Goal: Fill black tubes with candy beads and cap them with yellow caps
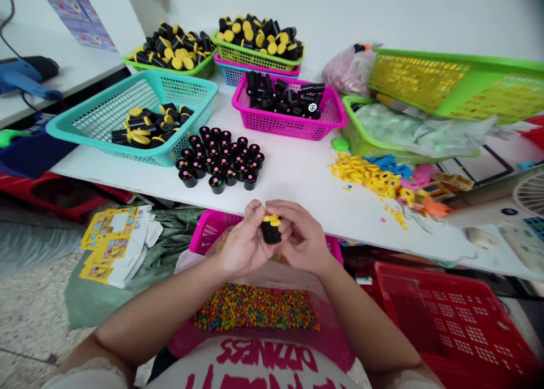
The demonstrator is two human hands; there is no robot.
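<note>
Between my hands, above the lap, is a small black cup [271, 233] with yellow plastic at its top. My left hand [243, 242] has its fingers closed round the cup's left side. From the right, my right hand [302, 235] curls its fingers over the yellow part and the cup's side. How the yellow part sits on the cup is partly hidden by the fingers. Just beyond, a cluster of black cups [216, 183] with pink dots stands upright on the white table [293, 179]. Below my hands, many small coloured beads [255, 309] lie in a pink basket [208, 230].
A teal basket [76, 129] holds black cups with yellow lids. A magenta basket [280, 126] holds black cups. Green baskets [199, 71] of lidded cups stand behind. Yellow rings [361, 170] are heaped at right. A red crate [459, 321] stands lower right, and printed cards [114, 236] lie left.
</note>
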